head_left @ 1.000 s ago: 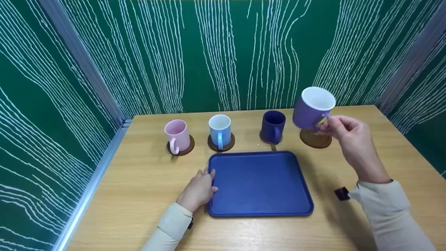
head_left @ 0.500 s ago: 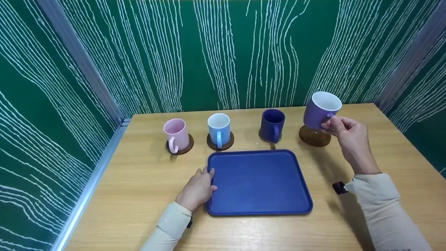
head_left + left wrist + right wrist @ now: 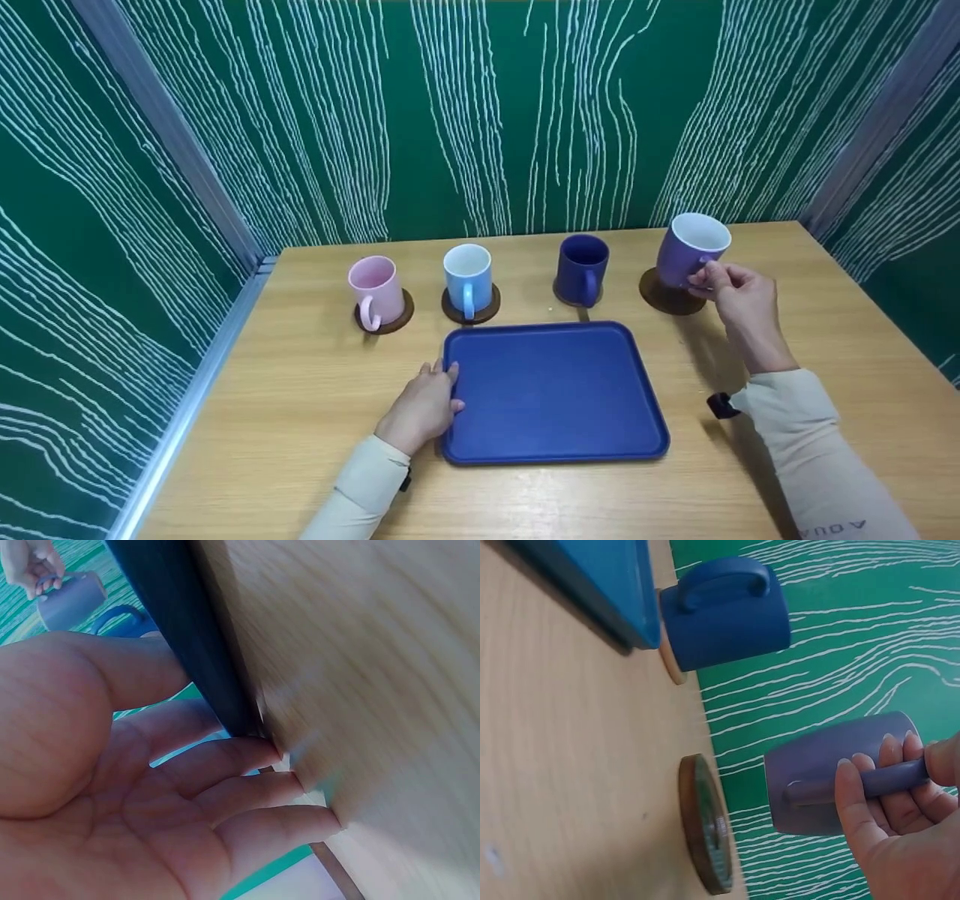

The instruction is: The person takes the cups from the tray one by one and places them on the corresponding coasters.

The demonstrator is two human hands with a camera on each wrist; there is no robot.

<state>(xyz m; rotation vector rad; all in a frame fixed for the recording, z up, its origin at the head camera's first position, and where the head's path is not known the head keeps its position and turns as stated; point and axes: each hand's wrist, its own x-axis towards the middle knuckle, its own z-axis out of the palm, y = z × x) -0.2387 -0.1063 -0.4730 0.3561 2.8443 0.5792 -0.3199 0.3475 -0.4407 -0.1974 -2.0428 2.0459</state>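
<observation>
A purple mug (image 3: 686,251) with a white inside is pinched by its handle between the thumb and fingers of my right hand (image 3: 742,311). In the right wrist view the mug (image 3: 825,772) hangs clear over a round brown coaster (image 3: 670,298), with a visible gap between them. My left hand (image 3: 422,405) rests at the left edge of a blue rectangular tray (image 3: 555,390). Its thumb and index finger lie over the rim. The left wrist view shows the other fingers (image 3: 247,799), nearly straight, with their tips on the table beside the tray.
Along the back of the wooden table (image 3: 300,420), a pink mug (image 3: 377,289), a light blue mug (image 3: 469,281) and a dark blue mug (image 3: 581,270) stand on coasters. Green walls (image 3: 420,112) with white lines enclose the table's back and sides.
The purple mug has gone right, then down toward the coaster, in my right hand. My left hand and the tray have stayed in place.
</observation>
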